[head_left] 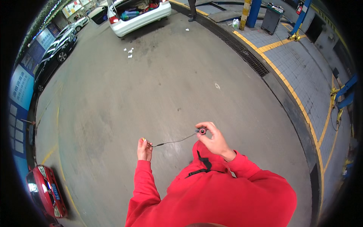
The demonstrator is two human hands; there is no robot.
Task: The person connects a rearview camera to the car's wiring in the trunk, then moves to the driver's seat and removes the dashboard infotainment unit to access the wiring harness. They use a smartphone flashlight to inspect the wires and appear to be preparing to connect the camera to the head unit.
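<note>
A small black cylindrical device (203,131) with a pinkish-red ring on its end is held in front of the person's body, above the concrete floor (113,106). The right hand (214,142) grasps it from the device's right side, thumb and fingers curled around its edge. A thin dark cable (182,140), with a thicker black sleeve (160,144) along it, runs from the device leftward in a slack curve. To the device's left and slightly nearer the body, the left hand (144,150) pinches the cable's other end, where a small yellow piece (143,139) shows at the fingertips; its exact shape is too small to tell.

Just nearer the body than the device are the person's red clothes (234,193), with a black strap and buckle (204,162). Well beyond the device, a white car (143,23) stands with its trunk open. Right of the device, past a drain grate (254,62), stand blue lift posts (255,13). Far left of the device are a red car (46,191) and a black car (56,53).
</note>
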